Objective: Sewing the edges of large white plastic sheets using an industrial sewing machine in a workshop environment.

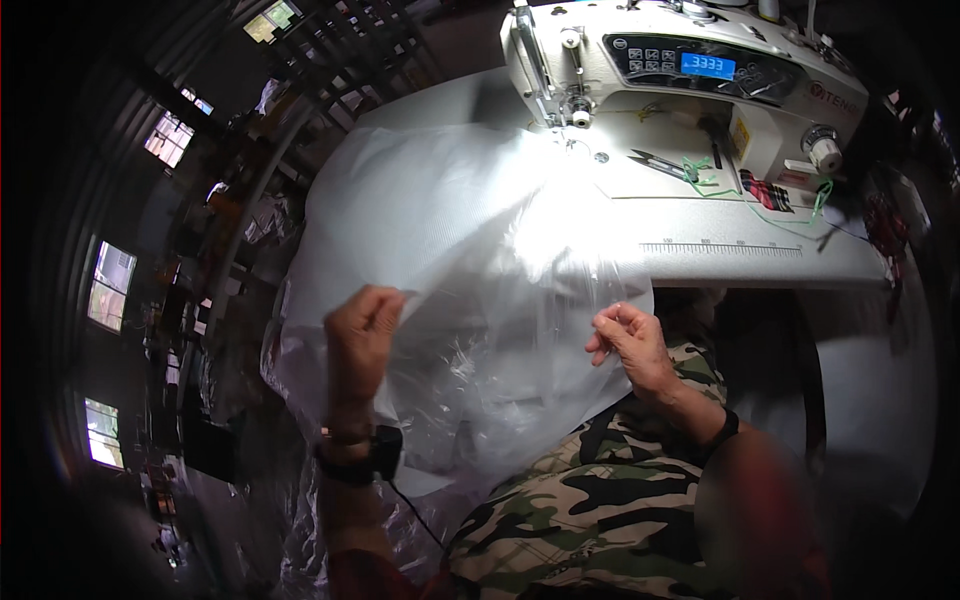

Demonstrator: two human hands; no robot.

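Observation:
A white, finely ribbed sheet (385,200) spreads from under the sewing machine's needle down toward my lap. Over its nearer part lies crinkled clear plastic film (470,375), glossy under the lamp. My left hand (363,335) is closed in a pinch at an edge of the white sheet, left of the film; slight blur hides the fingertips. On the right, my right hand (635,350) has thumb and fingers pinched together at the film's right side, where the film rises in folds toward the needle. The sewing machine (690,60) stands beyond both hands, its needle area brightly lit.
Metal thread snips (655,163), tangled green thread (755,207) and a red-and-black patterned bundle (765,190) rest on the machine bed. A printed ruler scale (715,248) runs along the table's near edge. Camouflage cloth (590,500) covers my lap. Cluttered racks (260,190) stand at left.

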